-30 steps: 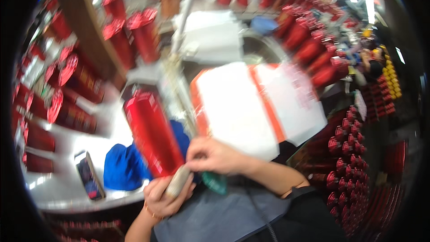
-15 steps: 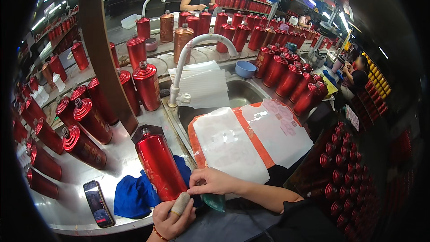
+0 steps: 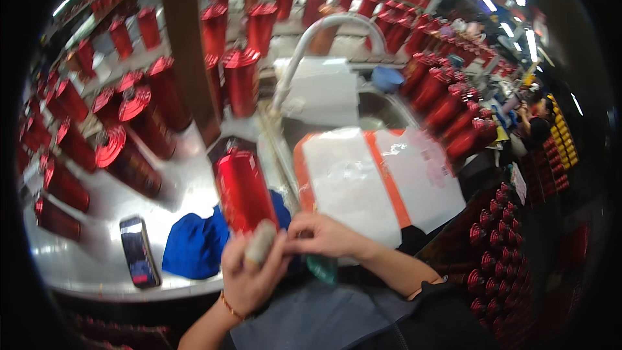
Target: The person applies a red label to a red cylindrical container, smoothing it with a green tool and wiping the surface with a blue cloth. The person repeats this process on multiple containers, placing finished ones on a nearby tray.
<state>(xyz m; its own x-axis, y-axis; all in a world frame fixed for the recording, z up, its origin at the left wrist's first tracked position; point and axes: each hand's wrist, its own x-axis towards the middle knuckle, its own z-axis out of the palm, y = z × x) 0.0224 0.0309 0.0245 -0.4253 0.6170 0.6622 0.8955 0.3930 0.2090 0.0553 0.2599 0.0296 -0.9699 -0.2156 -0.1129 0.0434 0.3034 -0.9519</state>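
Observation:
A shiny red bottle (image 3: 245, 188) leans over a blue cloth (image 3: 191, 246), its neck pointing away from me and its base close to my hands. My left hand (image 3: 251, 269) is closed right at that base; a beige-grey finger cover (image 3: 260, 244) sits on one of its fingers. Pressed together in a pinch, the fingers of my right hand (image 3: 334, 236) meet the left fingertips. Whatever lies between them is too small and blurred to name. Under my right hand hangs a piece of green material (image 3: 322, 269).
Several red bottles (image 3: 133, 162) stand on the metal counter at left, with a phone (image 3: 138, 253) near its front edge. A white curved tap (image 3: 299, 58) rises beside the sink (image 3: 392, 109). White sheets with orange bands (image 3: 350, 178) cover the sink's near side. More bottles (image 3: 495, 246) fill the lower right.
The view has shifted, so the counter things appear moved and smeared. Both hands have risen slightly in the picture, more of the left forearm shows, and the fingers still meet by the bottle's base.

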